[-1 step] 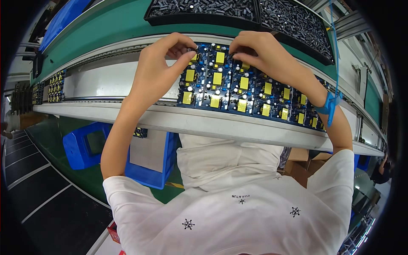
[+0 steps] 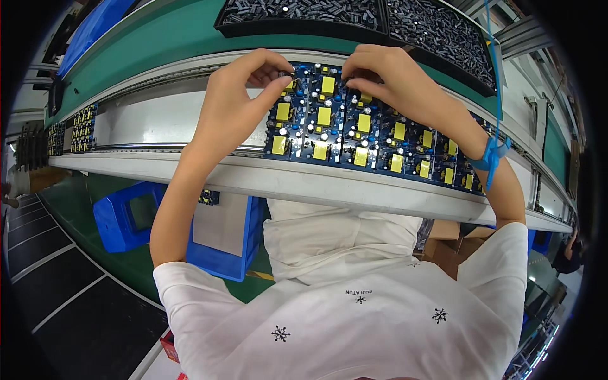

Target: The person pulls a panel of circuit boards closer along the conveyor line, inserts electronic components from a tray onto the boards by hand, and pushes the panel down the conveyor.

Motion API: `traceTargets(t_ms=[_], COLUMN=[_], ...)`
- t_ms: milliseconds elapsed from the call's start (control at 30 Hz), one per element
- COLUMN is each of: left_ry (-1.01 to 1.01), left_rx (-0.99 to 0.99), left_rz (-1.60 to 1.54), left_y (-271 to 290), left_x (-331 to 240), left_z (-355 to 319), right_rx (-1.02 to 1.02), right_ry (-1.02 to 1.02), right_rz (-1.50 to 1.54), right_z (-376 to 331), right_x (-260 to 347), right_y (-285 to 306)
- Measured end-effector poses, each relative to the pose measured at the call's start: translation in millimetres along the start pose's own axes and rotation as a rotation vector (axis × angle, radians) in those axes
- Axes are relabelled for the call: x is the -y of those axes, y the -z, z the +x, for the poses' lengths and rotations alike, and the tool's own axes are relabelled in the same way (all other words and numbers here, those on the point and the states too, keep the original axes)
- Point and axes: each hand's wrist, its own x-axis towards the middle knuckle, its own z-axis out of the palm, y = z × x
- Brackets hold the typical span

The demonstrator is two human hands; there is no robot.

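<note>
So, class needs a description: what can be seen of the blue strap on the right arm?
The blue strap circles the person's right forearm, touching bare skin. It looks like a flexible band; whether plastic or fabric, I cannot tell. A loose end points toward the picture's lower edge, and a thin blue cord runs from it toward the top.

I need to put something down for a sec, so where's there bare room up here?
The pale conveyor strip between the far-left boards and your left hand; also the green bench left of the black trays. It's crowded on the circuit boards by your right hand and inside the trays.
</note>
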Motion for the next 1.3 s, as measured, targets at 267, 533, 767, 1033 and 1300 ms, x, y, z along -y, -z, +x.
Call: traceTargets(t_ms=[267, 533, 767, 1033, 1300], left_ry=[0.019, 0.067, 0.18, -0.051, -0.444], left_rx=[0.051, 0.065, 0.105, 0.191, 0.27], left_rz=[-0.005, 0.017, -0.024, 0.183, 0.507], left_y=[-3, -7, -8, -6, -9], left_x=[-1, 2, 0, -2, 6], left_z=[-2, -1, 8, 26, 44], right_rx=[-0.007, -0.058, 0.032, -0.138, 0.082], right_ry=[0.103, 0.095, 0.13, -0.101, -0.148], right_rz=[-0.175, -0.287, -0.401, -0.416, -0.545], right_z=[0, -2, 5, 63, 92], right_x=[0, 3, 9, -21, -50], right_y=[-7, -12, 3, 59, 63])
